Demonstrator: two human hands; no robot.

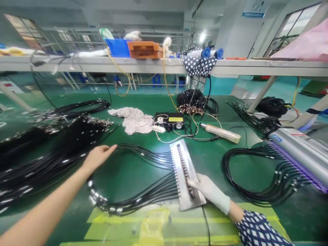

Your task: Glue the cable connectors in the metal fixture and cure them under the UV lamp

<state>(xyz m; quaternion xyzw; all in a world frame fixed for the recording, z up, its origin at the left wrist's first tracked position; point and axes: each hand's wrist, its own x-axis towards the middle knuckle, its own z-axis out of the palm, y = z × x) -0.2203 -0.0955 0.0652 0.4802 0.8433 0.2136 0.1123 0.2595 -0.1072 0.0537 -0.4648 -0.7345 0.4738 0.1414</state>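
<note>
A slotted metal plate (pixel 176 171) lies tilted on the green mat, with a row of small dark parts along its middle. Black cables (pixel 151 158) run from the slots on its left side and curve round in a loop. Bare, my left hand (pixel 99 156) is closed on the upper run of these cables, its fingertips pinched together. White sleeve-like pieces (pixel 97 200) sit on the lower part of the loop. My right hand (pixel 206 189), in a white glove, grips the plate's lower right side with the thumb on top; its other fingers are mostly hidden.
Large piles of black cables (pixel 64 143) lie at left. Behind the plate are a white cloth (pixel 135 119), a black control box (pixel 170 120) and a soldering iron (pixel 220 132). A silver machine (pixel 302 147) holding more cables stands at right. Yellow tape (pixel 133 223) covers the front.
</note>
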